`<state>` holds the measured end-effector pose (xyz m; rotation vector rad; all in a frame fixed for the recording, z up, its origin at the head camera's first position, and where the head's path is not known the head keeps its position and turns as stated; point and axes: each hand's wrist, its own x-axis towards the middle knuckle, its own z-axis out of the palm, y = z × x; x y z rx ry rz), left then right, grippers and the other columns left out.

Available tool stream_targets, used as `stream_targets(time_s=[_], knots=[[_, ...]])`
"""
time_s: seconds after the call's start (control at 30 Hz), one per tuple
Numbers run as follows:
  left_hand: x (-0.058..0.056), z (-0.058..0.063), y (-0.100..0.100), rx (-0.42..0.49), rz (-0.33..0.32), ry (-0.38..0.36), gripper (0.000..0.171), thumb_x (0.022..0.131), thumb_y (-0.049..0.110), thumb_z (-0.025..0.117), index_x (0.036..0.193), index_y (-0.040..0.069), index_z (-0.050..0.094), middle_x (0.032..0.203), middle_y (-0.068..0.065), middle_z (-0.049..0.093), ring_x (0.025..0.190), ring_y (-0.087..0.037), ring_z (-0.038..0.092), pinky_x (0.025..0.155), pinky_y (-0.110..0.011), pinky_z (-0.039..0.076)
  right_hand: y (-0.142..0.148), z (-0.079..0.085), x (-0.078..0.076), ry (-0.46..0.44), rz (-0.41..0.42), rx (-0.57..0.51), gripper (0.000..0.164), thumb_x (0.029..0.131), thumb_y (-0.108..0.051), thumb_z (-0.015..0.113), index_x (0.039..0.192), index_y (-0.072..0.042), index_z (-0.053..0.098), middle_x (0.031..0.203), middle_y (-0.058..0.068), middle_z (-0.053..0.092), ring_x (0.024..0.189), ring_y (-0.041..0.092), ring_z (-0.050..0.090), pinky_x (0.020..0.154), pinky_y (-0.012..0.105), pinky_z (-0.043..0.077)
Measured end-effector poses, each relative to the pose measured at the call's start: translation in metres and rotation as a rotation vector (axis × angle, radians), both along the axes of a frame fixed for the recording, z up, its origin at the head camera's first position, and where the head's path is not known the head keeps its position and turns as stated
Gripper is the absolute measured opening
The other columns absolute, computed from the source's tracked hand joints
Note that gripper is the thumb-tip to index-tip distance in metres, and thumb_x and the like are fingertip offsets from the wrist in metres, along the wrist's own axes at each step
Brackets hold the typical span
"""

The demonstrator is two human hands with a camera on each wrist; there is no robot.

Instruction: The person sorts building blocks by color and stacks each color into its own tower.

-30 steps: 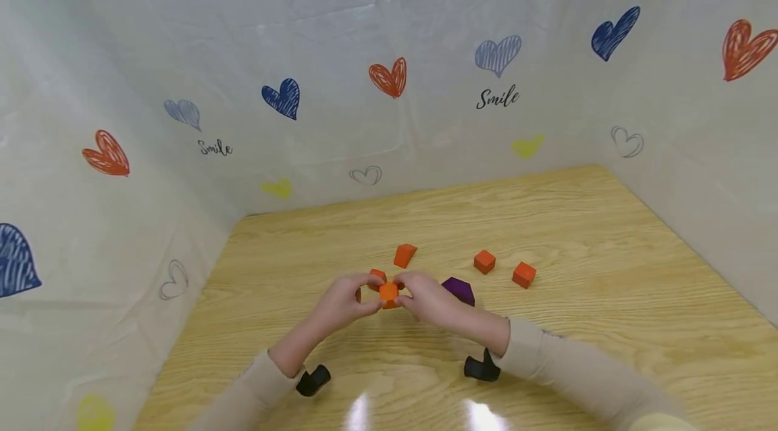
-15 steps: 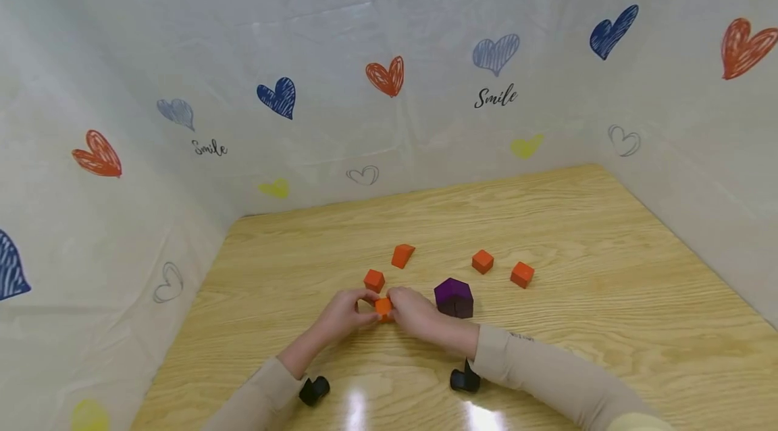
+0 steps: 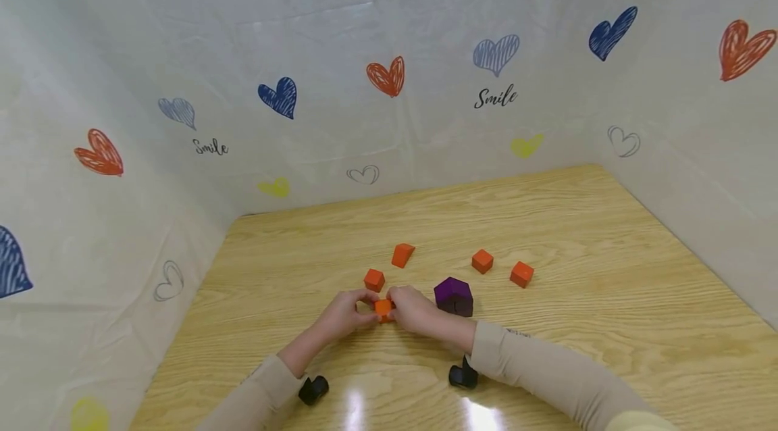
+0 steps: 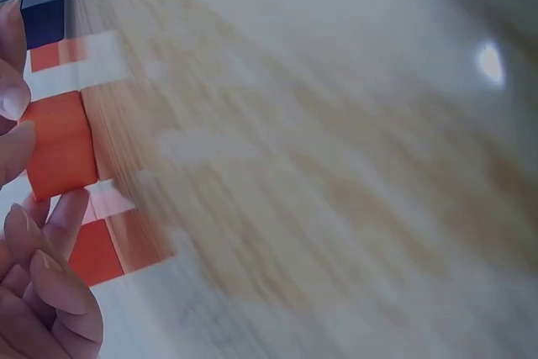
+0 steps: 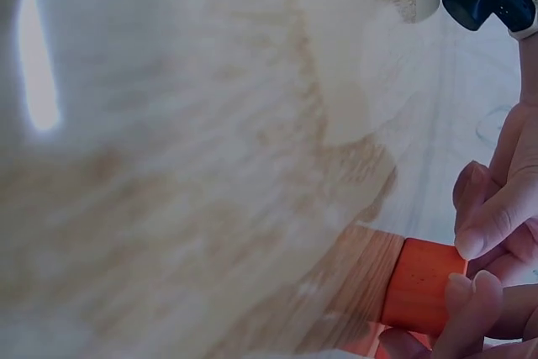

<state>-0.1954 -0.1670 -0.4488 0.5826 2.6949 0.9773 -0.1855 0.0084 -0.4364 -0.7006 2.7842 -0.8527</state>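
In the head view an orange block (image 3: 383, 310) sits low over the wooden table between both hands. My left hand (image 3: 345, 313) has thumb and forefinger at its left side. From the right, my right hand (image 3: 415, 311) pinches the same block, its fingers partly covering it. The left wrist view shows the block (image 4: 60, 145) tilted, with fingertips at its left face and lower edge. Seen from the right wrist, the block (image 5: 423, 283) has fingers along its right side. Just beyond the hands lies a red-orange cube (image 3: 374, 280).
A dark purple angular block (image 3: 454, 296) stands right of the right hand. Farther back are an orange wedge-shaped block (image 3: 403, 255) and two red-orange cubes (image 3: 483, 261) apart on the right. A heart-printed white cloth (image 3: 425, 134) hangs around the table (image 3: 292, 242).
Both hands brought the orange block toward the person and slightly left, uncovering the cube behind it and more of the purple block. Over the last half second they have hardly moved.
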Motion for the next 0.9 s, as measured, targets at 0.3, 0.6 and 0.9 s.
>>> stream_targets(time_s=[0.3, 0.6, 0.9], knots=[[-0.003, 0.002, 0.001, 0.021, 0.034, -0.056, 0.029, 0.078, 0.017, 0.073, 0.103, 0.006, 0.065, 0.096, -0.005, 0.064, 0.072, -0.013, 0.048, 0.059, -0.025, 0.040, -0.001, 0.001, -0.001, -0.030, -0.016, 0.017, 0.013, 0.082, -0.009, 0.067, 0.092, -0.001, 0.061, 0.079, 0.005, 0.061, 0.068, 0.013, 0.053, 0.060, 0.024, 0.043], [-0.003, 0.001, 0.000, 0.035, 0.044, -0.062, 0.027, 0.077, 0.015, 0.074, 0.101, 0.006, 0.065, 0.091, -0.002, 0.064, 0.076, -0.013, 0.051, 0.062, -0.026, 0.041, -0.003, 0.001, -0.002, -0.040, -0.014, 0.038, 0.019, 0.082, -0.009, 0.067, 0.097, -0.001, 0.061, 0.083, 0.006, 0.062, 0.069, 0.013, 0.053, 0.061, 0.024, 0.044], [-0.002, 0.002, -0.001, 0.040, 0.017, -0.051, 0.026, 0.077, 0.016, 0.074, 0.099, 0.006, 0.065, 0.089, -0.001, 0.064, 0.089, -0.018, 0.057, 0.079, -0.037, 0.046, 0.008, 0.041, 0.012, -0.001, 0.030, 0.033, 0.043, 0.085, -0.021, 0.066, 0.122, -0.001, 0.055, 0.104, 0.011, 0.064, 0.080, 0.019, 0.060, 0.064, 0.027, 0.046]])
